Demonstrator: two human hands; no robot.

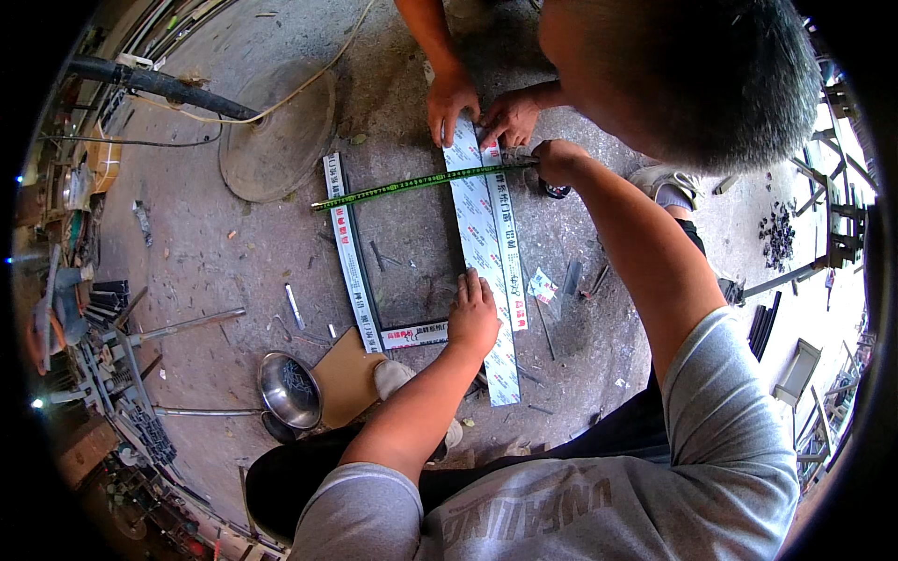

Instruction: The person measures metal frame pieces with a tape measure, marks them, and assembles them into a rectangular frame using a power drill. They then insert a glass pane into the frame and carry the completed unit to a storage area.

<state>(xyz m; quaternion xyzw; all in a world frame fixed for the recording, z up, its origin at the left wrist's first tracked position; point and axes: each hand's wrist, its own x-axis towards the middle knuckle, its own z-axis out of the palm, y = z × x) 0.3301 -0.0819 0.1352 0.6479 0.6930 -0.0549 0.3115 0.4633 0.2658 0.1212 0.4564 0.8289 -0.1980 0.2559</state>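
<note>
My right hand (558, 161) is closed at the right end of a green tape measure (398, 187). Its blade stretches left across a frame (351, 262) of metal profiles, which lies on the floor in printed protective film. A wide film-wrapped strip (482, 234) lies lengthwise over the frame's right part, beside a narrower profile (510, 252). Lower down, my left hand (474, 313) is closed over the strip's left edge, its thumb hard to see. At the strip's far end, a co-worker's two hands (452, 98) touch the strip and profile.
The co-worker's head (692, 75) leans in at the upper right. A metal bowl (290, 391) sits near a cardboard piece (355, 379) at lower left. A round base plate (279, 131) with a pole lies at upper left. Scraps dot the concrete floor; stacked profiles (108, 304) line the left.
</note>
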